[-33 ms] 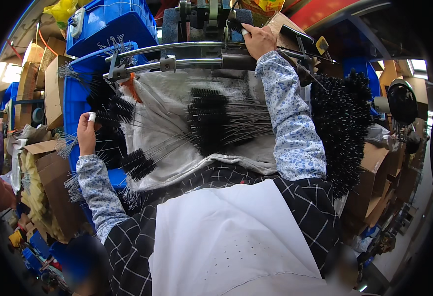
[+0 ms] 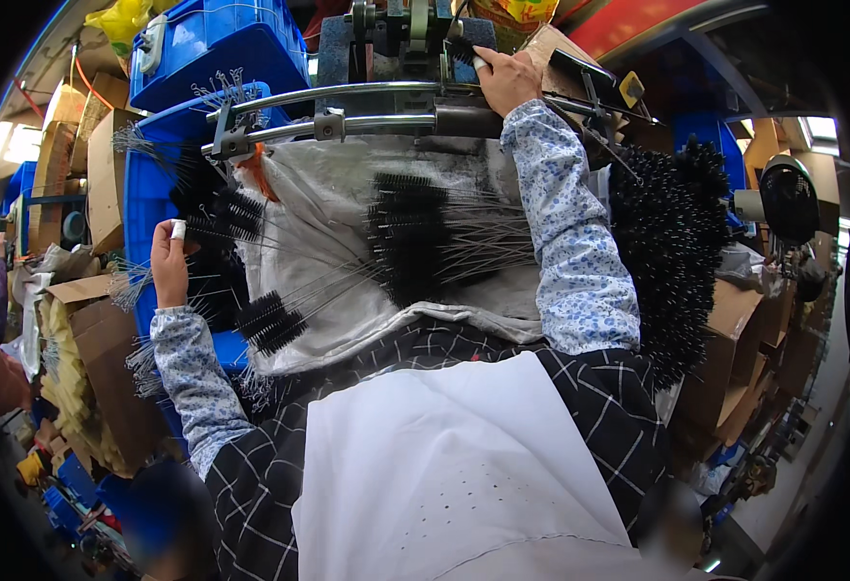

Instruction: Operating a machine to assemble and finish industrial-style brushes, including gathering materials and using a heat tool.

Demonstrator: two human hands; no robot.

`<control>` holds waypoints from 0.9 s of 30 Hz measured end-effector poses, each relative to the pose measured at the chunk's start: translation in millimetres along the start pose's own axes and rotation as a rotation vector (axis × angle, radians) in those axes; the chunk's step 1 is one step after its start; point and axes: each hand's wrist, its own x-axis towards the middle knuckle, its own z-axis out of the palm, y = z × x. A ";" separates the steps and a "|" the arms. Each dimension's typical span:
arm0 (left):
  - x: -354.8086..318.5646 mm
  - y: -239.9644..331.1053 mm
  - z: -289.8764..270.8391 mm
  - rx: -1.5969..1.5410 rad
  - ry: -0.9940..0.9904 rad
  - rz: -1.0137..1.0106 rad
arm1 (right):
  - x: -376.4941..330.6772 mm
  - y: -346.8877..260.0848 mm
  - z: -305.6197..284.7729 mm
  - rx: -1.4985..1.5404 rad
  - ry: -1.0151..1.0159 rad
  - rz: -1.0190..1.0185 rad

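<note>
In front of the worker from where I stand, a rumpled pale grey cloth (image 2: 299, 189) spreads wide beneath the arms, between the body and the machine. To its left is a deep blue plastic bin (image 2: 144, 208), thin looped wires poking out over its edges. On the right, near the sleeve, rises a dense mound of black bristle brushes (image 2: 667, 261). Along the cloth's far edge run the polished round steel rods (image 2: 386, 124) of the machine, held by metal clamps. Mid-cloth lies a thick bundle of black brush heads with bare wire stems (image 2: 408, 237), the stems running toward the right forearm.

Both hands come out of blue-flowered white cuffs. The right hand (image 2: 510, 79), beyond the rods, is closed around a short black bristle brush (image 2: 462, 48) beside the machine. The left hand (image 2: 169, 263), by the bin, pinches the tip of a slim black wire-stemmed brush (image 2: 214, 229). Nearer the body, a stubby black cylindrical brush (image 2: 270, 322) lies over the cloth's left edge, touched by neither hand.
</note>
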 end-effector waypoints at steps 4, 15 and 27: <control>-5.4 10.9 -3.0 0.161 0.224 0.195 | 9.8 3.8 6.7 -0.115 0.017 -0.022; -17.1 79.5 -62.8 0.256 0.777 0.634 | -2.1 31.8 6.1 -0.194 0.119 0.155; -31.4 87.0 -58.4 0.656 0.798 0.781 | -3.0 -8.6 11.7 0.148 0.072 0.161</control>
